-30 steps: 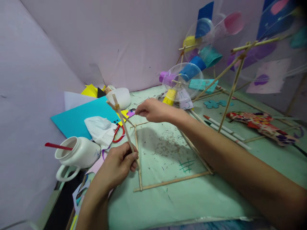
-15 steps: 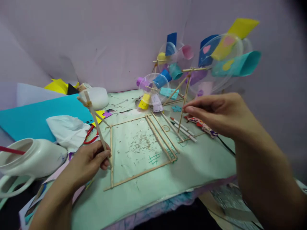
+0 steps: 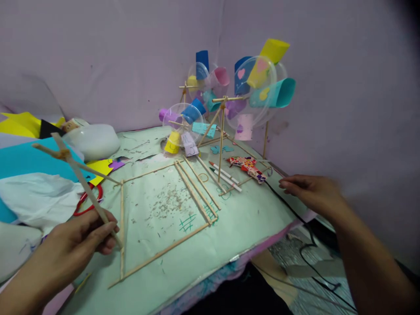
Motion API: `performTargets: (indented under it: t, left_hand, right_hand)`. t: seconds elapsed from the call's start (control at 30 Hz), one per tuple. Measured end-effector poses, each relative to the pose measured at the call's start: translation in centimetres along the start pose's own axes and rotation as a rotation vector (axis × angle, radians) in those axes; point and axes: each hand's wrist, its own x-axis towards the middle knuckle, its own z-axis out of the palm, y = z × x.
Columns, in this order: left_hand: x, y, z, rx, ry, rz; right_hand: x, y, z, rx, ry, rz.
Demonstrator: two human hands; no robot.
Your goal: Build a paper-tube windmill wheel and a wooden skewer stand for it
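My left hand (image 3: 82,238) pinches a wooden stick (image 3: 83,188). Its lower end meets the left side of a square stick frame (image 3: 164,252) lying flat. Near its top the stick crosses a second stick (image 3: 101,175), which slopes down to the frame's back left corner. A brownish lump (image 3: 63,154) sits at the crossing. My right hand (image 3: 311,190) hovers over the table's right edge, fingers loosely stretched out with nothing visible in them. Closest to it are a patterned glue gun (image 3: 247,168) and its black cord (image 3: 288,208).
Three stick stands with plastic discs and coloured paper cups, such as the large wheel (image 3: 256,94), stand at the back. Pencils (image 3: 226,178) lie right of the frame. Red-handled scissors (image 3: 78,205), crumpled tissue (image 3: 36,199) and blue paper (image 3: 19,157) lie left.
The view has swung right. My right hand has moved away from the upright stick of the large wheel's stand to the right of the glue gun. My left hand keeps its grip on the stick.
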Motion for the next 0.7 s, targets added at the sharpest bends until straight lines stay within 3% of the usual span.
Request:
performTargets:
  t: [0.1,0.33,0.53,0.7]
  left_hand:
    - [0.5,-1.6,0.0,0.004,0.003,0.028]
    - [0.9,-3.3,-0.2,-0.001,0.054,0.045]
    - [0.9,-2.4,-0.1,0.025,0.064,0.045]
    - [0.2,-1.3,0.0,0.017,0.063,0.052]
  right_hand:
    - [-2.0,-2.2,1.2,0.070,-0.083,-0.030]
    - [-6.1,-8.2,5.1,0.322,-0.308,-0.378]
    - [-6.9,-8.7,8.0,0.271,-0.360,-0.539]
    - [-6.7,-9.1,8.9,0.171,-0.375,-0.606]
